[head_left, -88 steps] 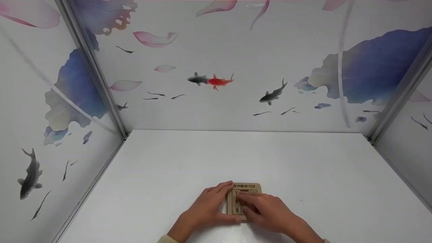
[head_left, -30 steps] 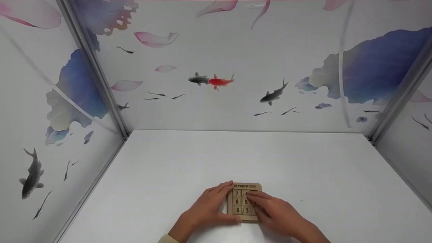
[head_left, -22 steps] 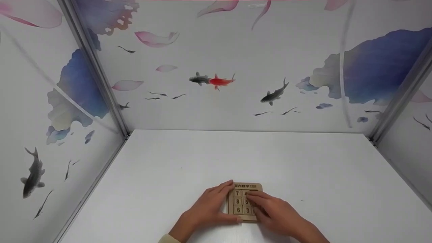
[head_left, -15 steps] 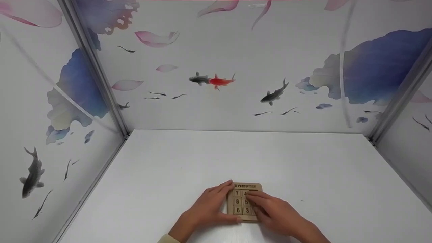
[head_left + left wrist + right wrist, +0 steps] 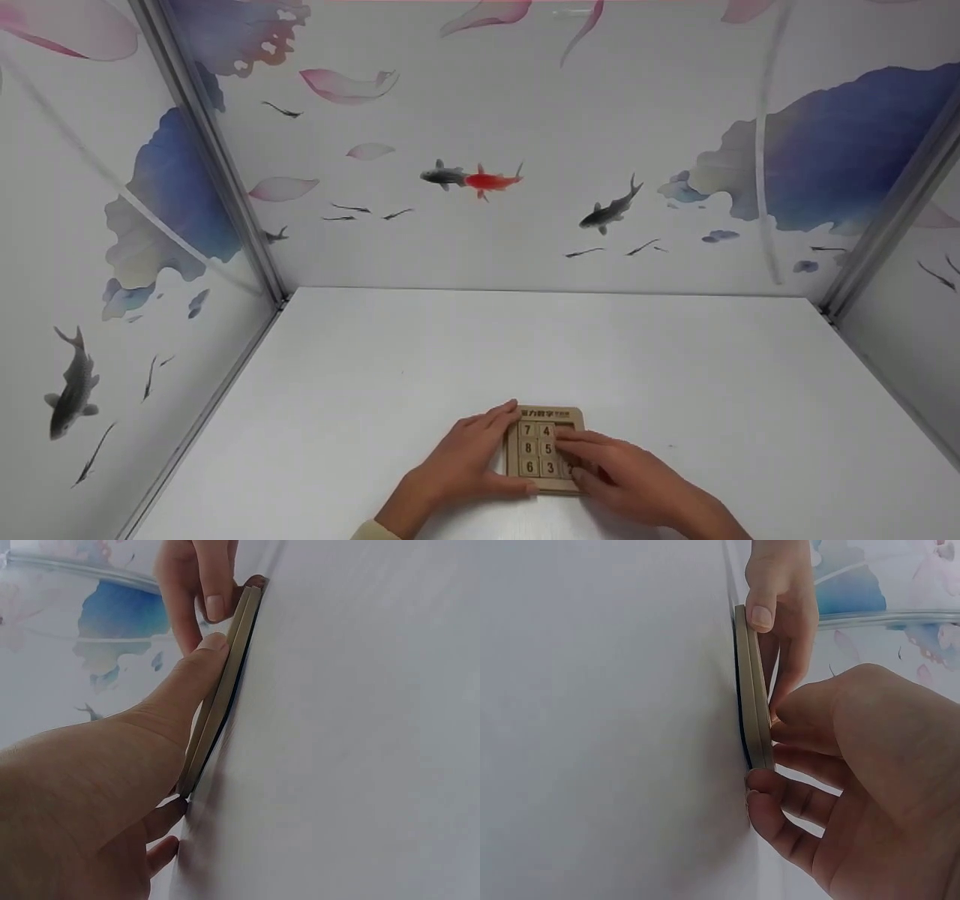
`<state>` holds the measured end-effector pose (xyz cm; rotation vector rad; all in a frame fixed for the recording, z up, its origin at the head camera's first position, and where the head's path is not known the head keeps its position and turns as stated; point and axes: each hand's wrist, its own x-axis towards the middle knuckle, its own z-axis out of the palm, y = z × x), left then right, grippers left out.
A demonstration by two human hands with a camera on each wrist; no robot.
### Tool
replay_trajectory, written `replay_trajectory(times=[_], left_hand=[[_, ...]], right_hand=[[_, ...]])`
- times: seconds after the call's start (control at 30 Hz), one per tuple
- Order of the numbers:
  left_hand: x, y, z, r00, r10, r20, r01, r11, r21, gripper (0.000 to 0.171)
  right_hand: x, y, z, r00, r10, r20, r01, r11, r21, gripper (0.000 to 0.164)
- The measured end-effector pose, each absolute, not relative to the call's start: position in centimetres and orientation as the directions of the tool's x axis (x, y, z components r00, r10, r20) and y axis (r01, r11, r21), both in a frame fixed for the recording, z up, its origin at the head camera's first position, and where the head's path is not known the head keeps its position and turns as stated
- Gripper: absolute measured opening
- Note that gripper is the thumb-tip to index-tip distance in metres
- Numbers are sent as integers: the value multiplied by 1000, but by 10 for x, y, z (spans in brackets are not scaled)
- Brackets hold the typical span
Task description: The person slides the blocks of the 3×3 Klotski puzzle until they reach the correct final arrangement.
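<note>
A wooden number sliding puzzle (image 5: pixel 550 486) lies flat on the white table, with tiles 7, 8, 6 in its left column and 4, 5, 3 in the middle one. At the top right of the grid is a dark gap. My left hand (image 5: pixel 466 455) holds the frame from the left, thumb along the near edge and fingers at the far left corner. Over the right column, my right hand (image 5: pixel 630 476) touches the tiles with its fingertips and partly hides them; a 2 tile shows by the thumb. In the right wrist view two bent fingers (image 5: pixel 769 814) meet the puzzle's edge.
The white table (image 5: pixel 360 360) is enclosed by a back wall (image 5: pixel 480 247) and side walls printed with fish, petals and blue leaves. Metal posts (image 5: pixel 217 165) stand at the back corners.
My right hand has moved from the middle column to the right one, then slightly farther right, uncovering the 4, 5 and 3. The gap shifted from top middle to top right. The left hand stays put.
</note>
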<state>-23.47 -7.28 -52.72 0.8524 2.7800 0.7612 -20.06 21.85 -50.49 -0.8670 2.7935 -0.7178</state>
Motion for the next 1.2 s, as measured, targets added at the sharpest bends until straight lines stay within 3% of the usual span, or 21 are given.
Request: replay_trajectory(times=[0.47,1.2], left_hand=[[-234,-71,-525,-829,558,25,494,712,499,113],[-236,-73,-527,-825,564,36,502,703,505,115]], right_hand=[[-189,236,-505,-820,-570,-51,-453,702,-550,40],[-198,229,-509,-836,-548,39,-487,705,-515,44]])
